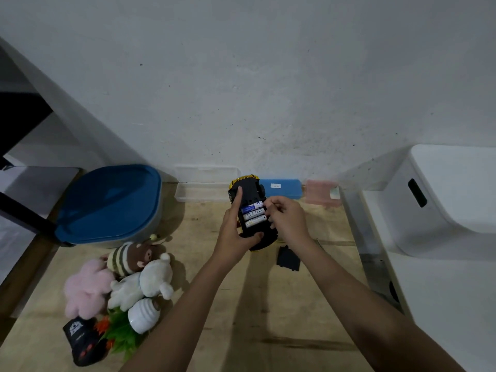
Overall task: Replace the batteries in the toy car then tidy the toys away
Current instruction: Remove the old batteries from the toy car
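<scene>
- Head view, centre: toy car (251, 193) was upside down, black underside up, yellow body showing at the edges, held above the bench (241, 331) just in front of the wall.
- L hand (233, 232): grip wrapped round the car from the left, thumb across the near end, index finger stretched along the far left side.
- Batteries (253, 214): 3 lay side by side in the open bay, mid-underside.
- R hand (287, 218): fingers curled, tips at the batteries' right ends; couldn't tell if the grip pinched one or only touched.
- Battery cover (288, 258): flat black piece on the bench, below the R wrist.
- Lower left: pink plush (86, 285), white plush (145, 283) and striped brown plush (131, 257) piled together; white ribbed pot (142, 315) w/ green leaves lay tipped just below; black remote (83, 342) at the far lower left.
- Left centre: blue-lidded bin (110, 205).
- Along the wall: clear box (201, 189), blue box (281, 187), pink box (322, 196).
- Right: white container (442, 197).
</scene>
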